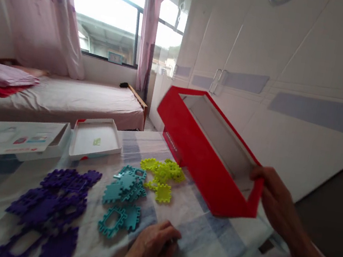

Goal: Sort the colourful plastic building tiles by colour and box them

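Observation:
My right hand (273, 198) grips the near end of an open red cardboard box (201, 146), its thumb over the rim. The box is tilted, showing its pale inner walls. My left hand (153, 246) rests on the table, fingers curled in, with nothing seen in them. Close to it lie teal interlocking plastic pieces (127, 187), some flat and some with an open middle. Lime-yellow pieces (163, 193) of the same kind sit in a small heap beyond. A larger pile of purple pieces (43, 208) spreads to the left.
A checked cloth (197, 247) covers the table. Red card with small white lettering (170, 143) shows beneath the raised box. At the back left are a white printed box (19, 133) and a shallow white tray (91, 137). A bed (97, 100) and white wardrobe (255, 41) stand beyond.

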Demonstrator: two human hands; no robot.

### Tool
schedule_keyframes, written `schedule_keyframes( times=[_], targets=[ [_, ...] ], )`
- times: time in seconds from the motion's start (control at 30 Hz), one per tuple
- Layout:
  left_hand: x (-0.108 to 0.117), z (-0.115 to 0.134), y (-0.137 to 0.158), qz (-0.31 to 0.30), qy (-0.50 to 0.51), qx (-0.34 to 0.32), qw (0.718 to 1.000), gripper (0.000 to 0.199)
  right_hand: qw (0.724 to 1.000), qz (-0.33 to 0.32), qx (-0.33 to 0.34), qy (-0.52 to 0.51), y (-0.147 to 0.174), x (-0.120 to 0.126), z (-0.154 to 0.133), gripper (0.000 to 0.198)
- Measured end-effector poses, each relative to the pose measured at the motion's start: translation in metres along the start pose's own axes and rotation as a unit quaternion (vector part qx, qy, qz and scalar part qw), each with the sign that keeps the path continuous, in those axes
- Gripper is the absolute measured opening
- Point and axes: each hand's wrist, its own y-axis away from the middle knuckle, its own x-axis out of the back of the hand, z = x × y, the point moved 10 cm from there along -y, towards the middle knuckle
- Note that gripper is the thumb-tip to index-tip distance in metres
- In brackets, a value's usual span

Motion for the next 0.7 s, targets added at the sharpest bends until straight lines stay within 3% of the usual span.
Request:
schedule_keyframes(
  times=[0.1,0.17,0.37,0.5,0.7],
  targets=[
    [0.004,0.003,0.000,0.001,0.002,0.006,1.000,0.026,0.994,0.005,-0.070,0.083,0.032,0.049,0.079,0.010],
    [0.006,0.004,0.000,0.003,0.003,0.010,1.000,0.025,0.990,-0.002,-0.078,0.119,0.051,0.071,0.124,0.009],
    [0.007,0.005,0.003,-0.001,-0.001,0.014,1.000,0.024,0.975,-0.014,-0.167,0.148,0.088,0.099,0.232,0.015],
    [0.006,0.006,0.003,-0.001,-0.004,0.005,1.000,0.025,0.975,-0.043,-0.154,0.157,0.086,0.085,0.247,0.014],
    [0.004,0.004,0.002,-0.002,-0.007,0.000,1.000,0.024,0.976,-0.049,-0.149,0.152,0.072,0.058,0.236,0.010]
  ],
)
